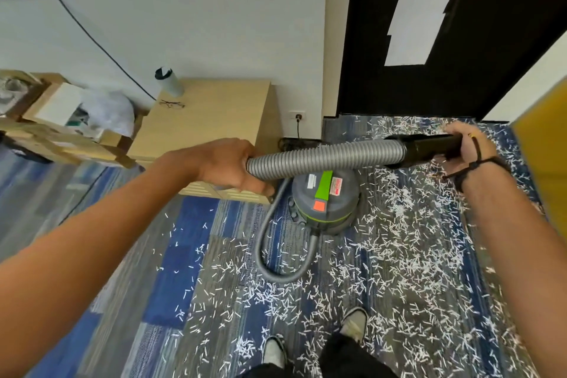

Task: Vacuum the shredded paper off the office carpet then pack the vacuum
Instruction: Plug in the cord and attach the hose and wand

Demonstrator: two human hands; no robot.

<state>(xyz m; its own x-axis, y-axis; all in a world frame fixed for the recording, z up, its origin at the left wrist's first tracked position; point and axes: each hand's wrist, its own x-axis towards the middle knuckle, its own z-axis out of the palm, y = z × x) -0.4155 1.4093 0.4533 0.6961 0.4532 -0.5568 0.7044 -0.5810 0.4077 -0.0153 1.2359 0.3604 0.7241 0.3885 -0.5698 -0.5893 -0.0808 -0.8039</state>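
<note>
A grey canister vacuum with a green stripe and an orange button stands on the blue and grey carpet. Its ribbed grey hose loops down over the floor and rises across the view at chest height. My left hand grips the hose at its left part. My right hand holds the black rigid tube at the hose's end. White shredded paper lies thickly over the carpet, mostly to the right and in front of my feet.
A low wooden cabinet stands left of the vacuum with a bottle and glasses on top. Cardboard boxes sit further left. A wall socket holds a plug. A dark door is behind, a yellow panel at right.
</note>
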